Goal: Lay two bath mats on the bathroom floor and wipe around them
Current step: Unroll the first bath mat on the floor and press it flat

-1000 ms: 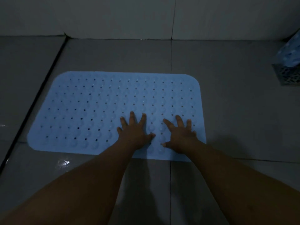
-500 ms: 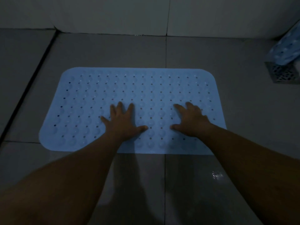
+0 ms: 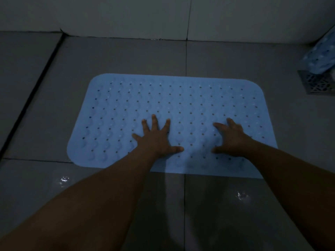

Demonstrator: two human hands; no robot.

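The mat [image 3: 181, 105] is pressed flat by the left hand [image 3: 155, 140], fingers spread. The right hand [image 3: 230, 138], at 3 o'clock of it, seems likewise splayed, though blurred.

Both hands on the bath mat [image 3: 181, 98], left hand [image 3: 155, 138] beside right hand [image 3: 230, 138]; perhaps a second mat [image 3: 319, 58] far right.

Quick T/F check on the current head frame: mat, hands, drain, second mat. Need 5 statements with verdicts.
1. The blue mat lies flat on the floor tiles. True.
2. The left hand grips a cloth. False: it presses flat on the mat, fingers spread, holding nothing.
3. The right hand rests on the mat. True.
4. A second mat lies flat beside the first. False: the second blue mat is bunched at the right edge of view.
5. The floor drain sits under the flat mat. False: it is apart, at the right, partly under the second one.
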